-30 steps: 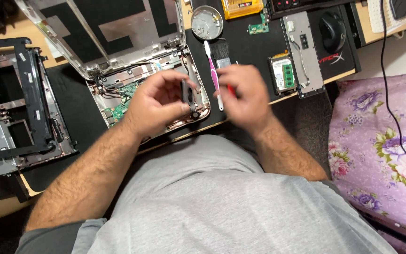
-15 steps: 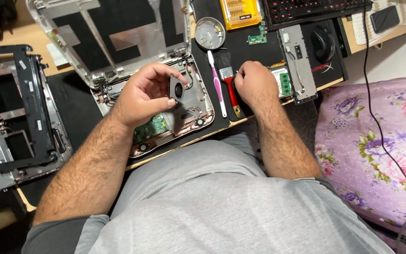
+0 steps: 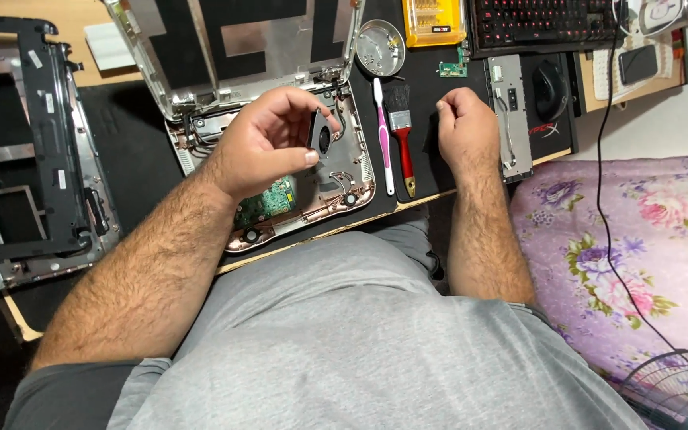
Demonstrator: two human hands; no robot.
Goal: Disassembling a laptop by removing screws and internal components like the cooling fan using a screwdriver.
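My left hand grips a small black cooling fan between thumb and fingers, held just above the open laptop base. A green circuit board shows in that base under my wrist. My right hand rests on the black mat with its fingers curled shut; nothing shows in it. A red-handled paintbrush and a pink and white toothbrush lie side by side between my two hands.
A round metal dish, a yellow bit case, a small green board, a keyboard with red lights, a silver bracket and a black mouse lie ahead. A stripped laptop frame sits left, a floral cloth right.
My right hand has come away from the fan and the red-handled brush and moved right, closing into a fist. My left hand still holds the fan, lifted slightly.
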